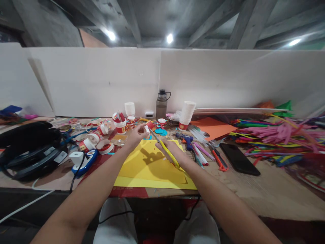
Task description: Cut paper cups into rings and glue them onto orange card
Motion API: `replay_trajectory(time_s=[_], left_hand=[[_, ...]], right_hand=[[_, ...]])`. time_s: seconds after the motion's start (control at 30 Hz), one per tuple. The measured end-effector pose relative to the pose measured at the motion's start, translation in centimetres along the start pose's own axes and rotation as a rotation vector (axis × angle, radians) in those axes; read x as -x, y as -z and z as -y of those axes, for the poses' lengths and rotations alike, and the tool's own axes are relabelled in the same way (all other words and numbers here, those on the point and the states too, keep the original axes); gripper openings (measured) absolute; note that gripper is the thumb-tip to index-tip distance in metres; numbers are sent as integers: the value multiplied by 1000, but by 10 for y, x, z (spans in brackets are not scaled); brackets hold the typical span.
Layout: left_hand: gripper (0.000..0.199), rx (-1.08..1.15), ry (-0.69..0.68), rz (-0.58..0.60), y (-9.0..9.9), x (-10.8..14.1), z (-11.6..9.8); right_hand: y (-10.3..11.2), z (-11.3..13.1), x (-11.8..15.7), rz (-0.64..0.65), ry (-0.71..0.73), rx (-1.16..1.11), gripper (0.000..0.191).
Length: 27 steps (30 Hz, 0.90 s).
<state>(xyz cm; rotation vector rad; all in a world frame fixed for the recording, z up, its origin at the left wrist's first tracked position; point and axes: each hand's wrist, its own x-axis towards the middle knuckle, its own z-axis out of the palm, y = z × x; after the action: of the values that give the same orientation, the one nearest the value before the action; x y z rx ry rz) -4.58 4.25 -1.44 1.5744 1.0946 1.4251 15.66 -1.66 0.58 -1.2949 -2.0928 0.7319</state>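
Note:
Above the yellow sheets (149, 169), my left hand (138, 135) grips a small red-and-white piece of paper cup (150, 125) between its fingers. My right hand (172, 151) is closed around the yellow handles of a pair of scissors (169, 153). The blades point up and left, and their tips reach the cup piece; whether they touch it I cannot tell. Small red scraps and the shadow of both hands lie on the yellow paper. Just behind the hands are several blue paper discs (160, 131).
Stacked paper cups (187, 115) and a water bottle (161, 105) stand at the back. To the right are a blue glue gun (188, 141), orange-handled scissors (220, 159), a phone (239, 158) and coloured pipe cleaners (276, 134). Cut cup rings (105, 146), a power strip (87, 163) and black headgear (33, 152) lie left.

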Motion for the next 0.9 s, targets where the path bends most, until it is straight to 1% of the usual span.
replay_trajectory(time_s=[0.2, 0.3, 0.37, 0.43, 0.53, 0.6, 0.73, 0.8, 0.9], left_hand=[[53, 20, 17, 58, 2, 0, 6], [46, 132, 123, 46, 2, 2, 7], [40, 302, 240, 23, 3, 2, 7], [32, 490, 344, -39, 4, 1, 5], [19, 663, 420, -144, 6, -2, 5], [16, 665, 413, -164, 6, -3, 8], [23, 550, 374, -139, 3, 0, 16], [28, 528, 360, -126, 1, 2, 19], [32, 504, 329, -121, 1, 2, 22]], right_hand=[[-2, -1, 3, -1, 6, -24, 39], [-4, -9, -1, -26, 12, -81, 38], [-4, -17, -6, -86, -19, -98, 37], [-2, -27, -13, -186, -33, -58, 35], [2, -39, -22, -316, 1, 85, 30], [5, -44, -26, -356, 15, 164, 25], [5, -49, -29, -382, 58, 216, 21], [4, -52, -30, -409, 75, 194, 23], [3, -58, -31, -471, 121, 161, 32]])
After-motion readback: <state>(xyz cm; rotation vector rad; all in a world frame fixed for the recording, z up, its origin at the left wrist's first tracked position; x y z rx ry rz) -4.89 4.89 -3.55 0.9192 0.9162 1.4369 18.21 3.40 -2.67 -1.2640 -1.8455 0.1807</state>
